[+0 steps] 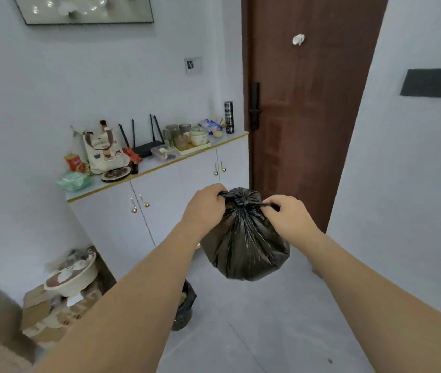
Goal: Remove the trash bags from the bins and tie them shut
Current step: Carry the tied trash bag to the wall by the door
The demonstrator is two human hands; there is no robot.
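Observation:
A full black trash bag (243, 246) hangs in the air at the middle of the view, its neck gathered into a knot (240, 201) at the top. My left hand (205, 204) grips the left end of the knot's plastic. My right hand (285, 214) pinches the right end, and the two ends are pulled apart sideways. On the floor below my left forearm stands a bin with a black bag (184, 305) in it, partly hidden by the arm.
A white cabinet (160, 189) with a cluttered top stands behind the bag on the left. A brown door (308, 103) is behind on the right. Cardboard boxes (38, 305) and a beige pot (73, 275) sit on the floor at left. Grey floor tiles (267, 332) stretch below.

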